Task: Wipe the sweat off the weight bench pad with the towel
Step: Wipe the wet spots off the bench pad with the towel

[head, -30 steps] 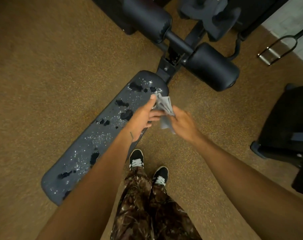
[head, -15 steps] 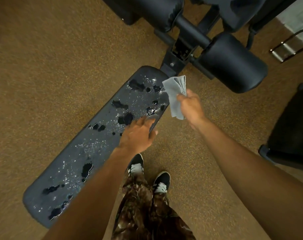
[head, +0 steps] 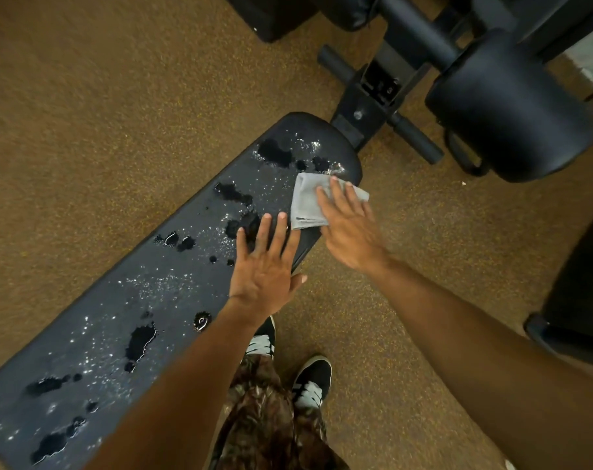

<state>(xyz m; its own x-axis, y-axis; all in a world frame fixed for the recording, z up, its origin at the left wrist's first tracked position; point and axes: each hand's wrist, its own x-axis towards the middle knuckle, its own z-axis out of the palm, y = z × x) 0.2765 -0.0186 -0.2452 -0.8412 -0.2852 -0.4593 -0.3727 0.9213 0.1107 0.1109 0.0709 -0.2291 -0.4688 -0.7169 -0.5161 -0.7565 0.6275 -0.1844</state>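
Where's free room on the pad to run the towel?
Free: the long black bench pad from the left hand to its near end, only wet blotches. Crowded: the far end, where the right hand presses the folded grey towel beside the left fingertips.

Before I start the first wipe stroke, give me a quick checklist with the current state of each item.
1. Towel on the bench pad: ok, folded, near the far end.
2. Right hand flat on the towel: ok.
3. Left hand bracing the pad: ok, but it lies in a stroke path down the pad.
4. Sweat cleared: not ok, patches along the whole pad.
5. Towel dry enough: cannot tell.
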